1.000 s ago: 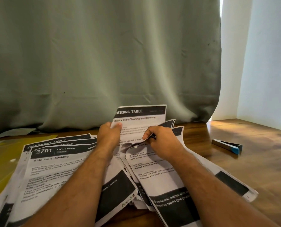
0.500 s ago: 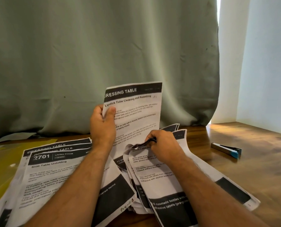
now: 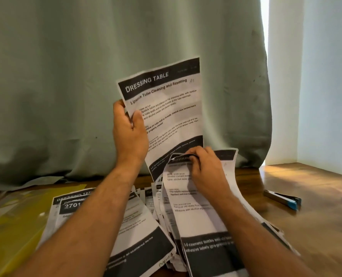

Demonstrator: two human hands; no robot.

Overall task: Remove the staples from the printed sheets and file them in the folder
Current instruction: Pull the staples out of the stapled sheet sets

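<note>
Sheets: one printed sheet [image 3: 166, 108], headed "DRESSING TABLE", stands raised and tilted in front of the curtain [image 3: 86, 76]; its lower edge dips behind the curled top of the stack by the right hand.
Left grip: the left hand [image 3: 129, 128] pinches the raised sheet at its left edge, thumb on the printed face, fingers behind it.
Right grip: the right hand [image 3: 204, 166] is curled on the top edge of the stack of sheets [image 3: 198, 212], just below and right of the left grip; the paper bends under its fingers. Whether a staple sits there cannot be told.
Loose pile: more printed sheets [image 3: 138, 226] lie spread under the left forearm, below the left grip, on the table [image 3: 316, 226].
Folder: a yellow folder [image 3: 10, 226] lies flat to the left of the loose pile, partly under it, well left of both grips.
Tool: a slim dark tool with a blue end [image 3: 284, 199] lies on the table to the right of the right grip, apart from the papers.
</note>
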